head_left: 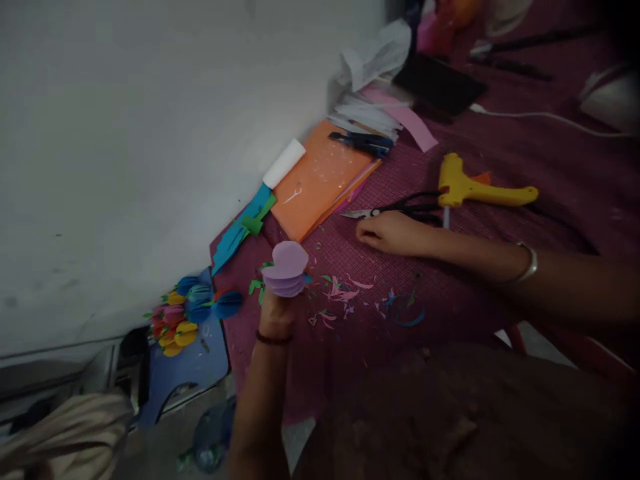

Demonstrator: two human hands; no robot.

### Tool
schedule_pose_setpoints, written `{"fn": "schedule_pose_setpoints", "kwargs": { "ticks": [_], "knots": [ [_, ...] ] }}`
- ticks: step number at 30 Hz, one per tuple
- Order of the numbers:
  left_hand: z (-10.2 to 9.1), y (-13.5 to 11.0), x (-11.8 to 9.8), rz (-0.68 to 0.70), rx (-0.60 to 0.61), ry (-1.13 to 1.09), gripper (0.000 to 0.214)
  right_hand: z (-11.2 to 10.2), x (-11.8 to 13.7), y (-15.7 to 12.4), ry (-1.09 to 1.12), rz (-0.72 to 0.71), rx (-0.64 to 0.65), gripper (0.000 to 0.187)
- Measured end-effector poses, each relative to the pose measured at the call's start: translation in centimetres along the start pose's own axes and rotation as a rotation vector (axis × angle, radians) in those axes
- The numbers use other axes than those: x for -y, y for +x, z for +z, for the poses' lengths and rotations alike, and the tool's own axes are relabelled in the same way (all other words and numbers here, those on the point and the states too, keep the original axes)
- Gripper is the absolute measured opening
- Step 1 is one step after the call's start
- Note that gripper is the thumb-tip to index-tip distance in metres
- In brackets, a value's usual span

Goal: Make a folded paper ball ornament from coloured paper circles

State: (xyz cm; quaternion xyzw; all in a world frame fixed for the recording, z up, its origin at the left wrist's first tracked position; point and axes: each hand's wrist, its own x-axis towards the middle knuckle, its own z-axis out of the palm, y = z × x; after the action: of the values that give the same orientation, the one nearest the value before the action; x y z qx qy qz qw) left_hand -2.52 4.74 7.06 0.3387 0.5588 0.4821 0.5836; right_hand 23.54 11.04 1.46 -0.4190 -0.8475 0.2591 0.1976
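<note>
My left hand (279, 312) is raised over the near left part of the table, its fingers closed round a layered purple paper ball (285, 273) made of folded circles. The ball hides most of those fingers. To the right, my right hand (383, 232) is curled closed beside black-handled scissors (373, 213); whether anything sits between its fingers I cannot tell. The scissors lie just beyond it, blades pointing left. A yellow glue gun (480, 190) lies past my right wrist. Small coloured paper scraps (345, 290) are scattered between my hands.
Orange paper sheets (320, 180) lie against the wall with a dark blue stapler-like tool (363, 142) on them. Blue paper (235, 240) and a white roll (284, 163) are alongside. Finished-looking coloured paper balls (175, 320) rest on a blue stool (195, 363). A white cable (545, 115) crosses the back.
</note>
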Motion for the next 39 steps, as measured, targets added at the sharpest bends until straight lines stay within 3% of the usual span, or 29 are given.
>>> {"fn": "schedule_pose_setpoints", "kwargs": {
  "ticks": [2, 6, 11, 15, 19, 23, 29, 34, 39],
  "knots": [
    [0.2, -0.2, 1.0, -0.035, -0.006, -0.241, 0.024, 0.1, 0.1, 0.1, 0.103, 0.062, -0.07, 0.015],
    [1.1, -0.1, 1.4, -0.019, 0.08, -0.488, 0.019, -0.6, 1.9, 0.4, 0.323, 0.068, -0.172, 0.029],
    [1.9, 0.6, 0.6, -0.016, 0.144, -0.583, 0.011, -2.6, 6.6, 1.8, 0.52, -0.037, -0.105, 0.042],
    [1.9, 1.2, -0.1, 0.204, 0.129, -0.393, 0.024, -4.0, 10.0, 3.2, 0.648, -0.162, -0.083, 0.035],
    [1.1, 0.7, -2.0, 0.355, 0.171, -0.241, 0.026, -5.1, 12.1, 4.0, 0.569, -0.279, -0.094, 0.022],
    [0.7, -0.3, -4.8, 0.653, 0.314, 0.281, 0.011, -5.7, 12.9, 4.5, 0.394, -0.396, -0.152, 0.012],
    [1.3, -0.7, -6.6, 0.854, 0.269, 0.635, 0.02, -6.0, 12.8, 4.9, 0.202, -0.482, -0.263, 0.004],
    [1.7, -0.8, -7.6, 0.953, 0.175, 0.667, 0.019, -6.4, 12.7, 5.0, 0.164, -0.551, -0.381, 0.009],
    [1.8, -0.7, -7.4, 0.997, 0.169, 0.598, 0.014, -6.5, 12.3, 5.3, 0.246, -0.586, -0.423, 0.014]
  ]
}}
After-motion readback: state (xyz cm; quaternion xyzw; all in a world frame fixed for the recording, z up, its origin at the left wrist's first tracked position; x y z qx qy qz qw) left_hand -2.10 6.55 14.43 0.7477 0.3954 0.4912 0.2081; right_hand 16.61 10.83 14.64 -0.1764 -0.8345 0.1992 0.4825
